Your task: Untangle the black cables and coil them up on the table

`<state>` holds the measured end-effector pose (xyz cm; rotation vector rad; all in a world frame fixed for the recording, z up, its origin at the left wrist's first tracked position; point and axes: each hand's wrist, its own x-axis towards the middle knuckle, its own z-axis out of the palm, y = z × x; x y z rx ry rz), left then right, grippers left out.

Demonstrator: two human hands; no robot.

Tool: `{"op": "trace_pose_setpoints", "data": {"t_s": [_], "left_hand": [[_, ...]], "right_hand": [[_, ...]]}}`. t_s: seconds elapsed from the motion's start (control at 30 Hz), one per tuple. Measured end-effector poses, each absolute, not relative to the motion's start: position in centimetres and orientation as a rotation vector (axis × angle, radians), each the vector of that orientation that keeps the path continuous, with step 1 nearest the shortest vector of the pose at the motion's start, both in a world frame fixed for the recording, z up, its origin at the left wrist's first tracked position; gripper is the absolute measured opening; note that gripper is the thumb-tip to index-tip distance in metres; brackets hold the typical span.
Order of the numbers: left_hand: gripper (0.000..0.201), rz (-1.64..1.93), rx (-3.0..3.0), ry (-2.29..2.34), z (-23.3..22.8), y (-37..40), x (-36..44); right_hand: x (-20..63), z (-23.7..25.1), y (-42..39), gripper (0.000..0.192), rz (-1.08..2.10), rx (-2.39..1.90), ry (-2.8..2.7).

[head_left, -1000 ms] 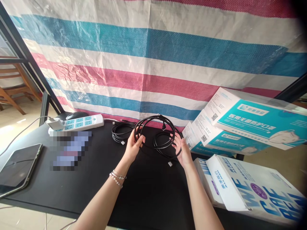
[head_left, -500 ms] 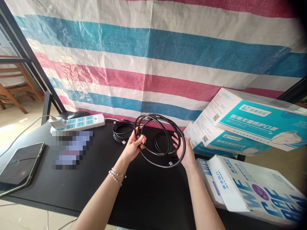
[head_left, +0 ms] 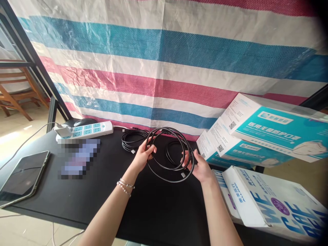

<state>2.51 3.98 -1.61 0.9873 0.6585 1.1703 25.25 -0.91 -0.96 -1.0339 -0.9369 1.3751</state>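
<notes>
A loose coil of black cable (head_left: 166,131) hangs between both hands above the black table (head_left: 159,212). My left hand (head_left: 142,156) is closed on the coil's left side, thumb in front. At the right side, my right hand (head_left: 201,166) has its fingers curled round the strands, with the thumb raised. Behind the held coil, two more black cables lie on the table: one coil (head_left: 129,140) to the left, and another coil (head_left: 168,152) partly hidden by the held one. Light-coloured plug ends show beside them.
A white power strip (head_left: 104,128) with a plugged-in adapter stands at the back left, near a dark mouse (head_left: 85,122). A tablet (head_left: 24,179) lies at the left edge. Mask boxes (head_left: 271,128) and white cartons (head_left: 279,201) are stacked on the right. Striped sheeting (head_left: 159,82) hangs behind.
The held coil has dropped slightly and narrowed. My right hand has turned, its fingers now curling round the strands. My left hand keeps its grip.
</notes>
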Motion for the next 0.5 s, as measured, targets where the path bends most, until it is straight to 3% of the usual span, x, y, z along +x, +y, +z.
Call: {"op": "trace_pose_setpoints", "data": {"t_s": [0.1, 0.23, 0.5], "left_hand": [[0.056, 1.220, 0.971, 0.794, -2.0, 4.3, 2.7], [0.044, 1.256, 0.991, 0.921, -2.5, 4.6, 2.9], [0.034, 1.299, 0.955, 0.907, -2.6, 4.5, 3.1]], "right_hand": [[23.9, -0.6, -1.2, 0.051, 1.417, -1.013, -1.100], [22.9, -0.6, -1.3, 0.060, 1.454, -0.950, -1.183], [22.9, -0.5, -1.4, 0.054, 1.449, -0.946, -1.159]]}}
